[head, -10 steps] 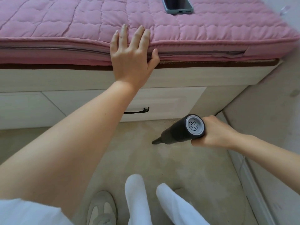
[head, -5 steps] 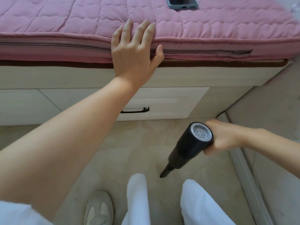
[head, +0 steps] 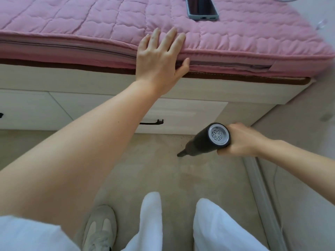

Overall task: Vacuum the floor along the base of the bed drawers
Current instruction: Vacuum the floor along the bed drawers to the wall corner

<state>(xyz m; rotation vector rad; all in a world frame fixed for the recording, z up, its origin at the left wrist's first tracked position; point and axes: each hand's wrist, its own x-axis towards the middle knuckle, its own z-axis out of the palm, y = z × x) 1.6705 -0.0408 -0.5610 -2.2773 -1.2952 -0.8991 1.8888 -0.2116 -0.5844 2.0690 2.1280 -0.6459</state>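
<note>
Fingers (head: 233, 151) of the right hand (head: 243, 140) wrap the vacuum (head: 206, 142), angling its nozzle (head: 181, 153) floorward below them, while straight left fingers (head: 170, 38) brace on the mattress (head: 90, 29), probably for balance.

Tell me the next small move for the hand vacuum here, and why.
Probably slide the hand vacuum forward so its nozzle tip reaches the dark specks on the floor at the drawer base. The right hand grips it with the tip short of that strip, while the left hand rests on the mattress edge.
</note>
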